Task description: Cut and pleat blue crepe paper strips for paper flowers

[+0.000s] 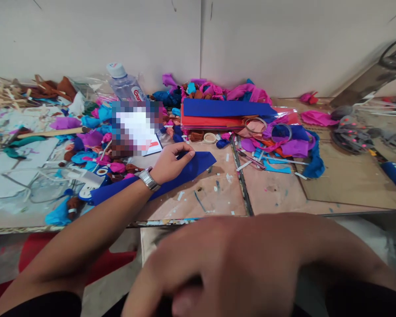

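A long dark-blue strip of paper or fabric [198,166] lies slantwise near the front edge of the table. My left hand [175,162], with a metal watch at the wrist, rests over it. Its thumb and forefinger pinch together at the strip's upper edge. Very near the camera, my right hand [231,259] is raised in front of the table edge, large and blurred. Its fingers bend down out of sight, so whatever they hold, if anything, is hidden. Beyond my left hand lies a lit phone-like screen [148,143], partly pixelated.
Behind stands a plastic bottle [123,83]. A stack of red and blue sheets [214,112] sits centre-back. Crumpled colourful pieces [92,138] cover the left; rolls of tape [281,132] lie among scraps on the right. A cardboard sheet [346,185] lies farther right.
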### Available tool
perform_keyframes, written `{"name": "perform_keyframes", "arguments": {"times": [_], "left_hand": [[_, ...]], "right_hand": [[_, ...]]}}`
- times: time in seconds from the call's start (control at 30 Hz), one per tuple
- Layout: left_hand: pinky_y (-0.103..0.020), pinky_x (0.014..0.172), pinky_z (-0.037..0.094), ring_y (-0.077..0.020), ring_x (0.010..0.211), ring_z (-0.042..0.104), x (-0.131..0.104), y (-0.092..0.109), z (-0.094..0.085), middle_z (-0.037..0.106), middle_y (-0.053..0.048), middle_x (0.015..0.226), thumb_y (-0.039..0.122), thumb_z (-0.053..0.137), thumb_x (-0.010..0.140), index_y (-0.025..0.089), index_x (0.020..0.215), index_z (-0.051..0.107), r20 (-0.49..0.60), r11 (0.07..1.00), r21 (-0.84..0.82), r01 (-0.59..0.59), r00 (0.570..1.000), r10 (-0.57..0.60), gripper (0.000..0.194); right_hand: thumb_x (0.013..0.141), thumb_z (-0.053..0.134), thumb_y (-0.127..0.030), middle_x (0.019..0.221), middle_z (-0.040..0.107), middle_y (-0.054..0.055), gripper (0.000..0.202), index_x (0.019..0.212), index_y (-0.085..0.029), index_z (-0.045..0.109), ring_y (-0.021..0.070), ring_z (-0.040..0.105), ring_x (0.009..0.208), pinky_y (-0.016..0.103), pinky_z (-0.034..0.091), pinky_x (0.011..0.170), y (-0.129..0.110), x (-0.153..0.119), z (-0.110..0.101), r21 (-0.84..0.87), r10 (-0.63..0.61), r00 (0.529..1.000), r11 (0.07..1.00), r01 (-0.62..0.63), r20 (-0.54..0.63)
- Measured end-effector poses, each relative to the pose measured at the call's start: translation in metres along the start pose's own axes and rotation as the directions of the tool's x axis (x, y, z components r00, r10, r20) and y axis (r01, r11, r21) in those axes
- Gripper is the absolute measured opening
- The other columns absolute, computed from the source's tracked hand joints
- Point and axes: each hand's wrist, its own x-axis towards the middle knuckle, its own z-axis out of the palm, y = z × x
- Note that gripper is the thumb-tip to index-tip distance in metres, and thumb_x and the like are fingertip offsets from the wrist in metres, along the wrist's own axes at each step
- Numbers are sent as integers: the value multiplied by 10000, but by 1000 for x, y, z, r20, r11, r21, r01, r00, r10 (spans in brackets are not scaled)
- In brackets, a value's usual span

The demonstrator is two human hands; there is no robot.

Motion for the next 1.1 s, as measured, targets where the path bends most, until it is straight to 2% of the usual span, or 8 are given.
{"name": "perform_keyframes", "arguments": {"times": [0.03,0.07,0.13,0.2,0.23,0.43,0.6,1.1], "left_hand": [[-297,768,493,-157,775,616,0,0,0,716,-27,850,393,635,933,164,886,710,10,1000,-24,3,1000,-2,246],[-298,768,495,-157,777,616,0,1,-1,716,-32,854,388,632,932,159,888,706,26,999,-54,1,1000,1,245],[-302,778,497,-158,788,612,1,1,-1,715,-37,862,382,625,934,152,895,701,52,995,-102,-11,999,17,245],[-298,775,488,-155,785,601,1,0,0,704,-30,850,384,618,941,155,888,693,59,993,-119,-15,998,22,247],[-292,768,482,-151,777,594,1,-1,1,695,-23,839,391,617,944,159,880,688,57,993,-116,-8,998,15,251],[-291,753,478,-151,765,585,0,-6,4,681,-17,837,435,622,941,168,879,677,74,989,-141,34,997,-24,279],[-289,737,471,-148,751,573,-1,-3,5,673,-21,825,431,612,947,165,886,678,100,988,-147,41,995,-26,281],[-305,769,495,-168,805,639,-5,4,6,744,-40,880,416,656,945,170,936,747,73,997,-64,-38,996,43,263]], "right_hand": [[751,695,-345,1339,690,-211,544,1253,-552,715,258,674,1247,349,620,915,7,-3,-6,-37,16,997,999,-19,-73],[855,621,-283,1381,684,-114,459,1267,-452,730,238,666,1238,354,580,1011,16,-8,-12,-159,8,967,986,-50,-255],[953,555,-218,1329,684,44,351,1246,-314,723,264,612,1262,460,470,1152,42,-20,-24,-378,-1,816,887,-266,-577],[955,629,-304,1323,644,112,339,1292,-277,663,324,575,1272,550,442,1135,73,-33,-34,-424,17,700,785,-452,-714],[932,681,-353,1309,640,128,388,1305,-258,636,340,576,1253,557,449,1110,88,-40,-37,-419,33,674,761,-496,-738],[907,691,-301,1232,698,106,442,1329,-247,570,273,664,1063,446,526,966,138,-57,-26,-322,72,626,808,-492,-776],[923,609,-193,1173,740,84,307,1225,-239,641,251,691,1059,415,528,964,142,-54,-17,-290,77,575,804,-519,-815],[975,619,-234,1047,757,54,147,1105,-245,685,230,690,982,389,520,910,140,-52,-12,-362,19,587,771,-524,-809]]}}
